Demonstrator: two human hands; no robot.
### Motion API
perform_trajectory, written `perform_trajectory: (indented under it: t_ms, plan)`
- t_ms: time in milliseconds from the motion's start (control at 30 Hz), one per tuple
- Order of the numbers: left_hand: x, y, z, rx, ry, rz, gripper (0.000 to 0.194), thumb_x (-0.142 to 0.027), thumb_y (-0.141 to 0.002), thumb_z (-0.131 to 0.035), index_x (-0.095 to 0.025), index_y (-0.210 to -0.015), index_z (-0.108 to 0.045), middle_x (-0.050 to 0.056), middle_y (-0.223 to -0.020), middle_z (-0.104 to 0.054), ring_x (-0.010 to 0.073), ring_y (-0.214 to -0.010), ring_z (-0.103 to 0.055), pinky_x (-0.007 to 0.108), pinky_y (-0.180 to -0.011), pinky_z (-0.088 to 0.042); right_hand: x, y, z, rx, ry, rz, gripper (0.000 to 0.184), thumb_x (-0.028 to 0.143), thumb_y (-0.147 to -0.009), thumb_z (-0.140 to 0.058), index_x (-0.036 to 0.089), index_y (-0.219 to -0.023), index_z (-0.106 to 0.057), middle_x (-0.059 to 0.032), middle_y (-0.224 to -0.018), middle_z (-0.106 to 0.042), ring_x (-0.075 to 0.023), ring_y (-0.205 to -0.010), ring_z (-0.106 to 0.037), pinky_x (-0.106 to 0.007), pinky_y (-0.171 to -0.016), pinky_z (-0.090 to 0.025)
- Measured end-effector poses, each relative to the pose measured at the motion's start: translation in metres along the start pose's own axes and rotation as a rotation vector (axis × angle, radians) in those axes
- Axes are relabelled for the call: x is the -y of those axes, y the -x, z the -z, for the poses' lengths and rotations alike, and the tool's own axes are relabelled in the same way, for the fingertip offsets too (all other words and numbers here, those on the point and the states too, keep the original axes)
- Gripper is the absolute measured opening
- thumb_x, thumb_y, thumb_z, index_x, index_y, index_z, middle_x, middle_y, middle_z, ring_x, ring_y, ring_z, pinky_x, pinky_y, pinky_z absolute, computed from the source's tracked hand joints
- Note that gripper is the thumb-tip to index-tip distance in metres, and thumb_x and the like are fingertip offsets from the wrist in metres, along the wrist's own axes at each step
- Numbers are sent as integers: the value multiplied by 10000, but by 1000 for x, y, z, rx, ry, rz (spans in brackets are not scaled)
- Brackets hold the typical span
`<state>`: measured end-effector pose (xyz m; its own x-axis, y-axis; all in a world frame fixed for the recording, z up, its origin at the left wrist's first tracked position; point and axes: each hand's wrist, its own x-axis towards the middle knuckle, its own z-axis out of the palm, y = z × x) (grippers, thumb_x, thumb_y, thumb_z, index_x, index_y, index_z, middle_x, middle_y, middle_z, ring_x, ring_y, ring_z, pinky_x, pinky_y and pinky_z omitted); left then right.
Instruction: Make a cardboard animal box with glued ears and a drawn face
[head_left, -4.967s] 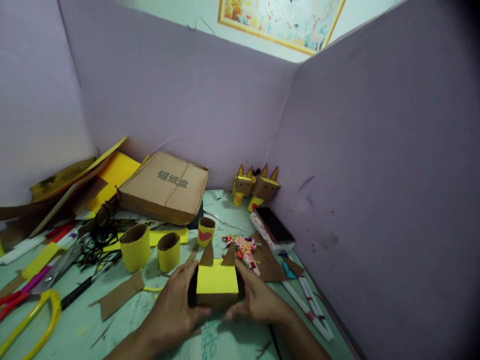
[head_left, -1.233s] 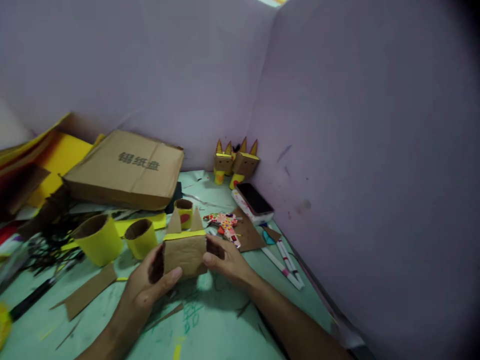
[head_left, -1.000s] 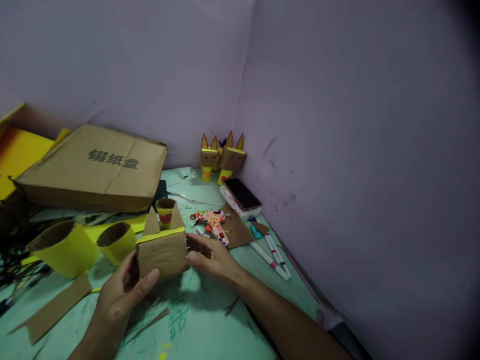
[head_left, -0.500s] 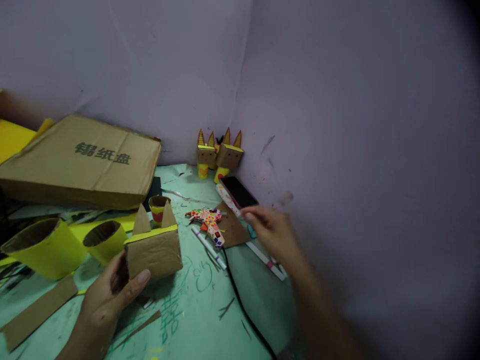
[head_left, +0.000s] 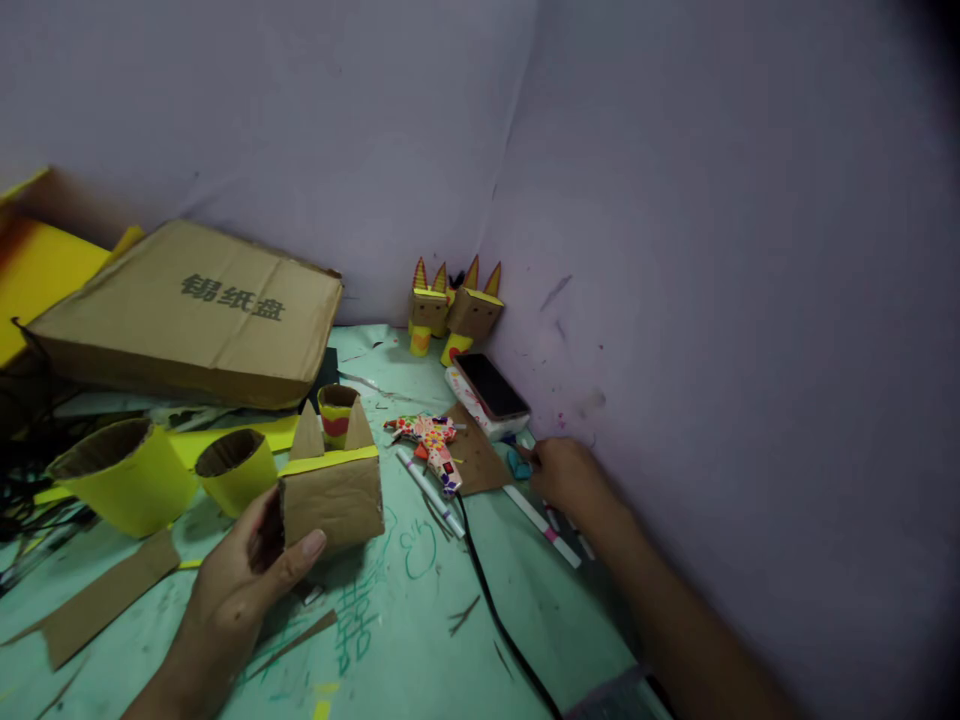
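Before the right end of the big carton point(head_left: 180, 320), our left hand point(head_left: 229, 590) grips the eared box point(head_left: 334, 505); we should squeeze lightly. Well right of the carton, our right hand point(head_left: 574, 480) curls beside the blue piece point(head_left: 517, 464); whether holding anything, we cannot tell.

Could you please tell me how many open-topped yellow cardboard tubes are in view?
3: the large tube at left, the smaller tube to its right, and the heart-marked tube partly hidden behind the eared box. Others may be hidden.
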<state>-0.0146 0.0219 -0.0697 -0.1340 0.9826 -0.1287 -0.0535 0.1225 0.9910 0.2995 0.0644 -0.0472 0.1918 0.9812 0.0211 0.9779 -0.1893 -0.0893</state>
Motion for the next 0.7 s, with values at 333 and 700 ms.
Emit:
perform_trajectory:
  t_ms: [333, 700]
  plan:
    - [6, -5, 8, 78, -36, 27, 763, -458, -614, -755, -197, -1261, -447, 82, -1192, -631, 304, -1003, -626, 232, -539, -570, 15, -28, 46, -286, 156, 4, 296, 69, -747, -487, 133, -912, -724, -148, -809, -727, -259, -769, -667, -300, -634, -436]
    - [3, -1, 5, 43, -20, 13, 696, -444, -628, -749, -178, -1217, -490, 89, -1189, -637, 294, -1068, -604, 269, -790, -557, 31, -44, 28, -374, 180, -38, 326, 94, -804, -442, 151, -1000, -696, -137, -849, -732, -263, -765, -675, -319, -635, -436]
